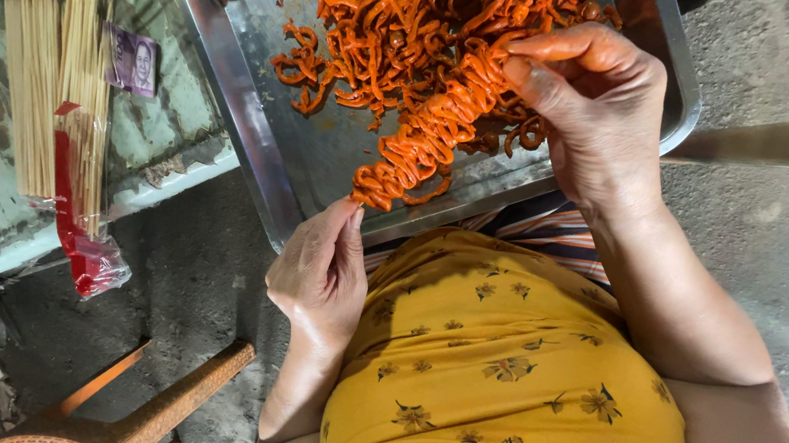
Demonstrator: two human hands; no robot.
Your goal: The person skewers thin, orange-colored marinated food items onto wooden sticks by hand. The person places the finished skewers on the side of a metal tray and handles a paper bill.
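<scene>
left hand (319,272) pinches the skewer's bottom end while right hand (590,105) fingers clamp the top of the loaded orange meat skewer (434,128) over the metal tray (258,129), looks soft, greasy, light, so grip the ends.

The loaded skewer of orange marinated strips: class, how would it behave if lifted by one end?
The loaded skewer of orange marinated strips looks glossy, so probably slippery. It spans straight between the left hand and right hand, suggesting a stiff core. Loose ends would likely dangle.
</scene>
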